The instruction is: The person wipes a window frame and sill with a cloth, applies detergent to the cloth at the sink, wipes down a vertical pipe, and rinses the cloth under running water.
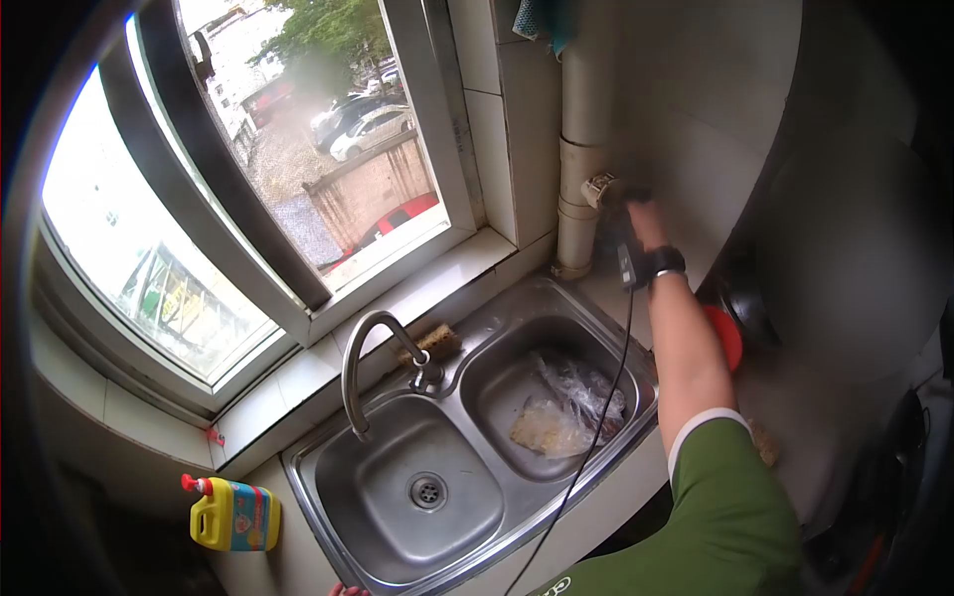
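My right arm, in a green sleeve, stretches out to the upright beige pipe (pixel 584 109) in the corner beyond the sink. My right hand (pixel 636 204) is at the pipe's side, closed on a small pale, crumpled wad (pixel 599 189) that looks like a rag or scrubber; the wad seems to touch the pipe. Dark wear covers part of that hand, and the fingers are blurred. A black band and a small cabled box sit at the wrist. Of my left hand (pixel 348 591), only fingertips show at the bottom edge, near the sink's front rim; its grip is hidden.
A double steel sink (pixel 477 422) lies below, with a curved faucet (pixel 353 372) and crumpled plastic bags (pixel 566 412) in its right bowl. A yellow detergent bottle (pixel 236 514) stands left. A sponge (pixel 434 343) sits behind the faucet. A black cable (pixel 586 447) crosses the sink.
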Action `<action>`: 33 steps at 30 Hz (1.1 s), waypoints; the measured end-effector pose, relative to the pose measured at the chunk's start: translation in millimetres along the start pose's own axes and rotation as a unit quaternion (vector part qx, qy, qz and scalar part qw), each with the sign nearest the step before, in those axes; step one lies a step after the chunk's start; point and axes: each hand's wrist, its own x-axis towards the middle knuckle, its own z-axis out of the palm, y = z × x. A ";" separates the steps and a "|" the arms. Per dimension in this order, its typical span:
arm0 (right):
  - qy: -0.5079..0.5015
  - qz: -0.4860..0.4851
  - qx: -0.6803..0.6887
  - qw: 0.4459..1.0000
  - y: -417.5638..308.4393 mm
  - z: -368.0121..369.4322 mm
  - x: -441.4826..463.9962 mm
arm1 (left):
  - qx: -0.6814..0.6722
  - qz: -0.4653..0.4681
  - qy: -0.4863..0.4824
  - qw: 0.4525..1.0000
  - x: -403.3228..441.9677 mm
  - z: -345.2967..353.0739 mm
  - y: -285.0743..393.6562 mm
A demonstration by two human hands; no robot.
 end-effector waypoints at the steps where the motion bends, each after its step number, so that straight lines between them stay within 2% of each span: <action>1: 0.046 0.028 0.006 0.999 -3.0 1.8 -6.3 | 0.009 -0.005 0.005 1.000 0.4 -3.6 -0.5; 4: 0.156 -0.213 0.004 0.965 -41.7 8.4 -18.4 | 0.014 0.010 -0.001 1.000 8.9 -1.3 2.8; 7: 0.017 -0.248 -0.181 0.952 -59.2 27.2 -17.0 | 0.021 0.012 -0.031 0.999 20.3 10.4 6.6; 10: 0.097 -0.407 -0.391 0.820 -54.6 33.6 -26.8 | -0.023 0.021 -0.090 0.996 33.7 20.5 -0.1; 13: 0.027 -0.481 -0.448 0.753 -50.8 29.3 -54.5 | -0.007 0.026 -0.091 0.995 31.2 29.9 2.6; 15: -0.070 -0.531 -0.439 0.722 -31.4 21.4 -75.6 | 0.002 0.019 -0.075 0.997 25.8 35.2 12.4; 16: -0.115 -0.475 -0.427 0.761 2.1 26.0 -80.0 | 0.000 0.019 -0.071 0.997 29.2 32.0 9.8; 17: -0.099 -0.452 -0.394 0.794 13.7 21.3 -84.3 | -0.003 0.022 -0.063 0.998 32.8 27.3 9.1; 20: 0.026 -0.529 -0.261 0.807 -18.1 4.3 -80.2 | 0.013 0.015 -0.053 0.998 42.6 19.4 3.0; 21: 0.068 -0.437 -0.149 0.884 -36.1 5.7 -78.5 | 0.024 0.006 -0.053 0.998 44.9 16.9 2.6; 23: 0.080 -0.474 -0.303 0.823 -69.3 -3.3 -57.7 | 0.034 0.007 -0.070 0.997 48.0 26.8 2.1; 26: 0.048 -0.378 -0.327 0.865 -54.4 21.3 -31.3 | 0.038 0.011 -0.082 0.996 47.2 51.1 9.2; 29: 0.130 -0.329 -0.241 0.904 -50.2 39.4 -26.1 | 0.045 0.007 -0.100 0.994 49.8 59.0 10.6; 32: 0.053 -0.087 -0.258 0.961 -54.2 40.8 -5.7 | 0.037 0.006 -0.088 0.995 46.6 51.8 12.5; 33: 0.027 -0.068 -0.241 0.968 -46.8 41.1 14.7 | 0.028 0.004 -0.084 0.996 45.9 47.0 10.3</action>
